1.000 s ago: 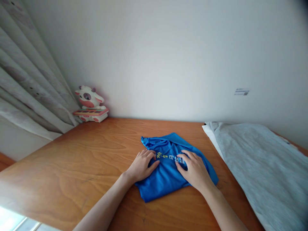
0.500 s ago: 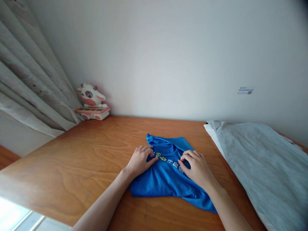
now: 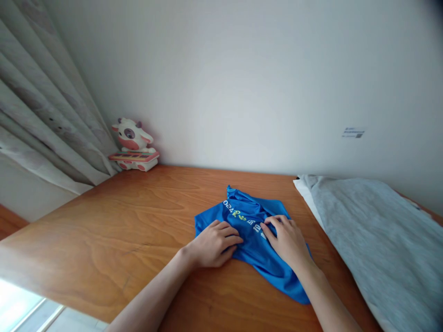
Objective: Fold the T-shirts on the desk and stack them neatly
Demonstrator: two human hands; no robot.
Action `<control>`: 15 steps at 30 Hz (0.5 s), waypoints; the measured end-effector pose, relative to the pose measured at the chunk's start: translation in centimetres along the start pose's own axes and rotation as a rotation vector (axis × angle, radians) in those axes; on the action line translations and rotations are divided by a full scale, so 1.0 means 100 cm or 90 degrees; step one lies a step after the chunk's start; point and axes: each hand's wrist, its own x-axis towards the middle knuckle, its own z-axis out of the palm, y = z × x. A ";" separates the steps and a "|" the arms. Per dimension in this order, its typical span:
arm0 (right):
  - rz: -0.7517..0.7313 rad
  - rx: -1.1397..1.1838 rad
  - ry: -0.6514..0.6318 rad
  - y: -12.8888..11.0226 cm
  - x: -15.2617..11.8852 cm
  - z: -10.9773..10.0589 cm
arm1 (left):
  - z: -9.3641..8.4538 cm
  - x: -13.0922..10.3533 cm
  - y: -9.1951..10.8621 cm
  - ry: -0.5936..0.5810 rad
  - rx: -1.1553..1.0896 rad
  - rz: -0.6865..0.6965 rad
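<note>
A crumpled blue T-shirt [image 3: 251,246] with white and yellow printed lettering lies on the wooden table. Over its near left part rests my left hand [image 3: 218,243], palm down, fingers slightly bent and a little apart on the fabric. My right hand [image 3: 282,235] is on the right side of the shirt, its thumb and fingers curled in around the cloth by the end of the lettering. The shirt's upper edge is bunched into folds, and its left corner sticks out flat past my left hand. Cloth under both palms is hidden.
Grey and white cloth [image 3: 374,235] lies along the table's right side. A toy cow with a keyboard [image 3: 134,145] stands at the back left by the curtain [image 3: 44,110]. The wooden table [image 3: 131,216] meets a white wall with a small label [image 3: 353,133].
My left hand has moved from the lettering toward the near edge and turned palm down. The shirt's left part has shifted up and right, uncovering more lettering. My right hand has barely moved.
</note>
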 end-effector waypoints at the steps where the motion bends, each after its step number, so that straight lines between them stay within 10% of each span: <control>1: -0.001 0.002 0.015 0.000 0.000 -0.001 | 0.000 -0.001 -0.005 0.011 0.017 -0.031; 7: -0.072 0.106 0.042 -0.007 0.004 -0.006 | 0.000 -0.007 -0.026 0.131 0.029 -0.229; 15: -0.087 0.154 -0.080 -0.015 -0.004 0.003 | 0.007 -0.002 -0.007 0.070 -0.033 -0.137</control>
